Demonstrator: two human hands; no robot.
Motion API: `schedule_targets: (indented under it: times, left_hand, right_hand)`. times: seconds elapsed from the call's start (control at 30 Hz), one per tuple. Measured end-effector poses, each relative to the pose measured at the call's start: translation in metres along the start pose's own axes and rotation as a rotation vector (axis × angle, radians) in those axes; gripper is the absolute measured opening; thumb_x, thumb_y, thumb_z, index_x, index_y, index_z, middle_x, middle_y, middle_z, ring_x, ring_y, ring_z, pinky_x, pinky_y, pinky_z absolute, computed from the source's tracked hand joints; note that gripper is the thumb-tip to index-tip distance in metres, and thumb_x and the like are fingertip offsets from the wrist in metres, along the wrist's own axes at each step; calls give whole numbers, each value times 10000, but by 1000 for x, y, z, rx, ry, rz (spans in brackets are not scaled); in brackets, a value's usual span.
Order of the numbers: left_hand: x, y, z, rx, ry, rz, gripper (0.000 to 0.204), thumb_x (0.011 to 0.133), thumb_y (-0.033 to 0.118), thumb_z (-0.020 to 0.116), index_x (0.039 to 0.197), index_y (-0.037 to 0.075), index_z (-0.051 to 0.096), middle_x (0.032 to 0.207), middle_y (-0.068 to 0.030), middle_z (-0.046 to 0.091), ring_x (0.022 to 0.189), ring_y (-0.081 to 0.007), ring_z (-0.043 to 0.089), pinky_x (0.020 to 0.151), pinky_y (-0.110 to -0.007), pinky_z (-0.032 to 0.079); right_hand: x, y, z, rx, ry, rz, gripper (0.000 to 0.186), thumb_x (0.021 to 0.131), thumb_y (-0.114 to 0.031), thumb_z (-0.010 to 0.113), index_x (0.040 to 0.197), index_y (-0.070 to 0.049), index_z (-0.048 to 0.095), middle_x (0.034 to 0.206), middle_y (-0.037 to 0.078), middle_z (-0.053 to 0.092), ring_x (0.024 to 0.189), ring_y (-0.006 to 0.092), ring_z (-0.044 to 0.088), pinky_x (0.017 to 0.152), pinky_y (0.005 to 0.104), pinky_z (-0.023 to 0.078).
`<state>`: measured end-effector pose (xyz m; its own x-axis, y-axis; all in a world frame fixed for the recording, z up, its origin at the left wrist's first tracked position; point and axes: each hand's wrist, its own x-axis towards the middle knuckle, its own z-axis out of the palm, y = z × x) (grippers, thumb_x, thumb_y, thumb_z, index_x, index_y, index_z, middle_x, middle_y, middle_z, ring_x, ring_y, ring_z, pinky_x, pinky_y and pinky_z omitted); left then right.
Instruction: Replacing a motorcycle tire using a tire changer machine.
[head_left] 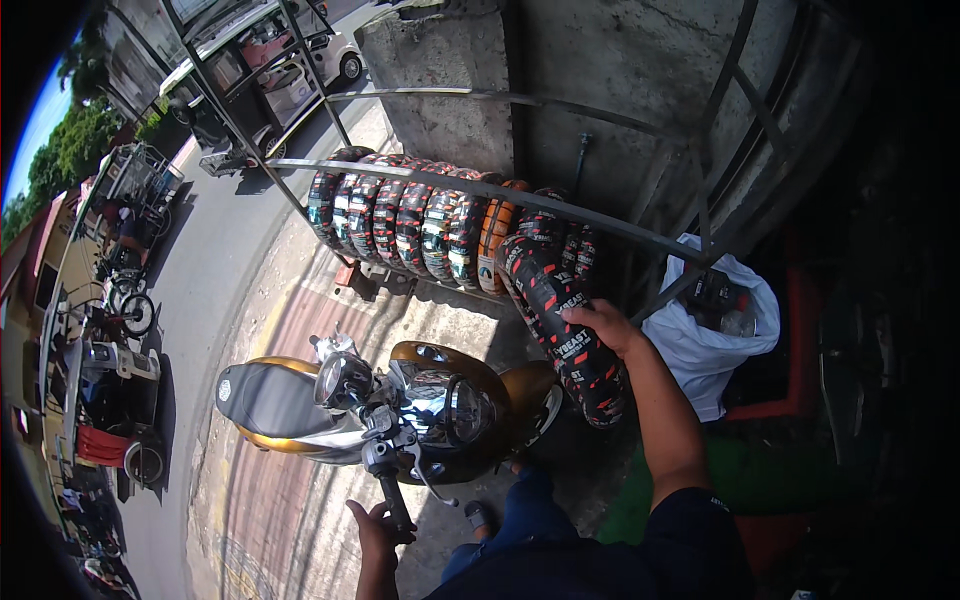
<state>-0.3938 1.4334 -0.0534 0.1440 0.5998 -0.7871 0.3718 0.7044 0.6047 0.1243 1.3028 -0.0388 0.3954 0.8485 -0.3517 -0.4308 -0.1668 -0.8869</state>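
Observation:
My right hand [607,325] grips the upper side of a wrapped tire [565,340], its black wrapping marked with red and white. The tire stands tilted between the tire row and a motorcycle's front end. Low in the view, my left hand [380,530] is at the end of the black handlebar grip [395,500]. Its thumb sticks out apart from the grip, and the other fingers are partly hidden beside it. The motorcycle [300,410] has a dark seat, gold panels and a round headlight.
A row of wrapped tires [410,225], one orange [495,235], lines a metal rail [450,180] before a concrete wall [440,60]. A white sack [700,340] with dark things inside stands at right. Parked tricycles [120,390] and a road [205,290] lie at left.

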Motion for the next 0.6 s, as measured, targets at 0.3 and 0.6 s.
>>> schedule_targets:
  times: [0.3,0.6]
  left_hand:
    - [72,-107,-138,524,-41,-52,1096,906,846,92,1232,-74,591,740,-235,691,524,-251,643,449,-303,465]
    - [88,-151,-115,1462,-408,188,837,1031,649,263,1149,-100,615,723,-187,701,514,-232,654,459,-329,478]
  right_hand:
    - [-317,95,69,-66,210,-90,542,813,-294,763,1233,14,613,1038,88,697,872,150,681,783,292,556]
    - [-566,253,136,-75,774,348,616,808,-417,772,1250,-8,641,1090,114,711,940,186,692,830,319,554]
